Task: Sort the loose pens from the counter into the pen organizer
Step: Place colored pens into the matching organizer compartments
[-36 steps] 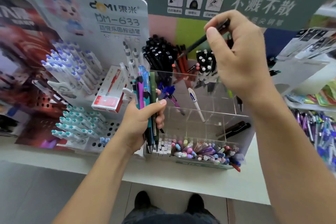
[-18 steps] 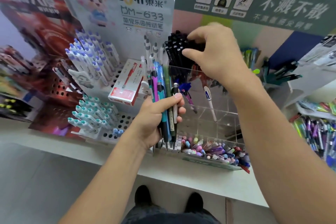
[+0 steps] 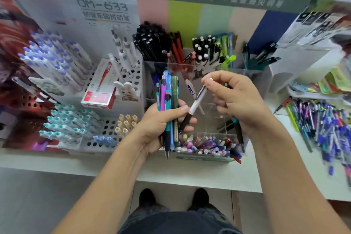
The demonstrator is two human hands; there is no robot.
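Right hand [image 3: 241, 100] pinches slim white-black pen [image 3: 193, 107]; left hand [image 3: 161, 127] grips glossy pen bundle [image 3: 169, 100].

The left hand [image 3: 161, 127] is gripping a bundle [image 3: 169, 104] showing teal, pink, light blue and dark green barrels. The right hand [image 3: 237, 99] is pinching a pen [image 3: 193, 106] showing a white middle, a black lower end and a dark patterned upper part. The clear organizer [image 3: 209, 74] is holding black [image 3: 152, 42], red [image 3: 177, 47] and white-tipped black pens [image 3: 202, 47] at the back, with pastel pink, purple and blue ones [image 3: 207, 144] in front. A red and white box [image 3: 102, 85] is lying on a white rack [image 3: 106, 138] dotted with holes. The backboard [image 3: 199, 21] is showing pink, lime, mint, beige and navy stripes.
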